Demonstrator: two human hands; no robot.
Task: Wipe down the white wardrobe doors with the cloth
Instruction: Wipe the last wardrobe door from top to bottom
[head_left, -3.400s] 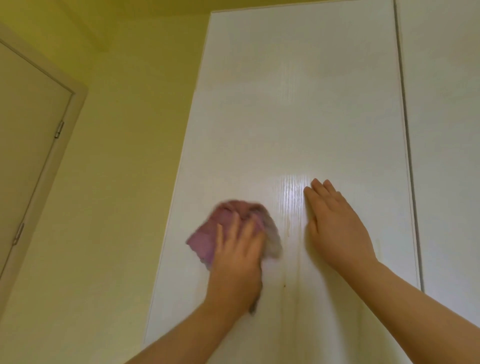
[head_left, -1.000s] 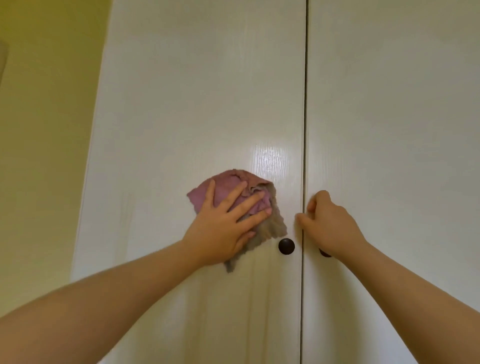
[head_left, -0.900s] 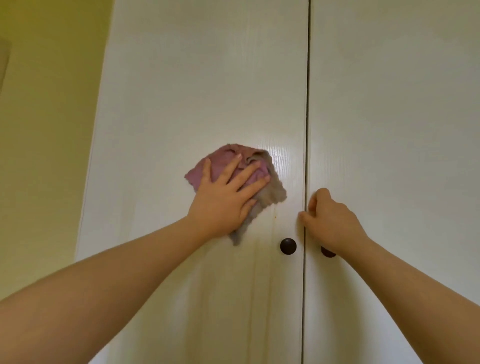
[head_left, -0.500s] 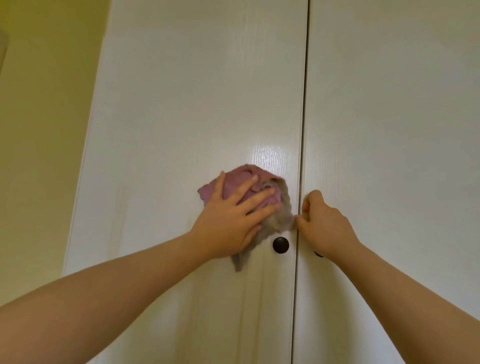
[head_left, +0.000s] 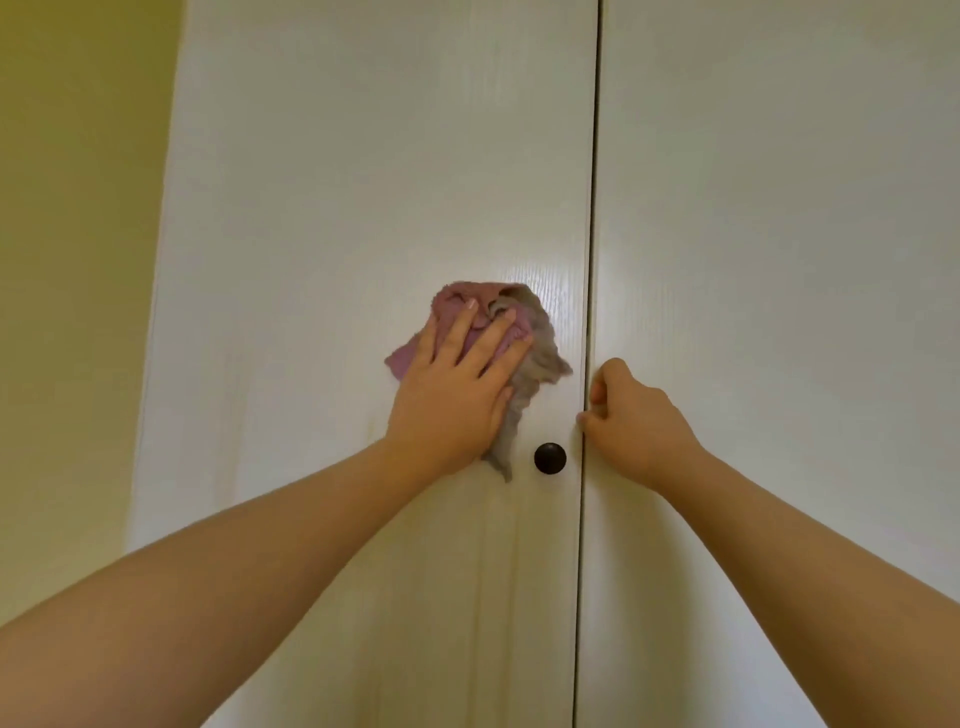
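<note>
My left hand (head_left: 452, 395) lies flat on the cloth (head_left: 540, 358), fingers straight and spread, pressing it vs. the left door (head_left: 363, 182). I'm not gripping it, bc a flat palm prob. spreads the push and keeps more fabric on the panel. The cloth sits bunched mid-door, pink part under my fingers, its grey tail hanging down-right and ending just beside the dark knob (head_left: 550, 458). My right hand (head_left: 636, 421) is on the right door (head_left: 779, 208), right at the seam (head_left: 592, 208), fingers curled in and thumb tip at the edge. I can't tell if anything's inside that fist. I reckon it's there to steady the doors so they don't rattle or swing while I rub. Room: lots of bare panel above and to the left, out to the door's outer edge by the yellow wall (head_left: 78, 260). To the right it's tight, w/ the seam close and the knob just below, so I'd go around the knob and mind the tail doesn't snag on it.
</note>
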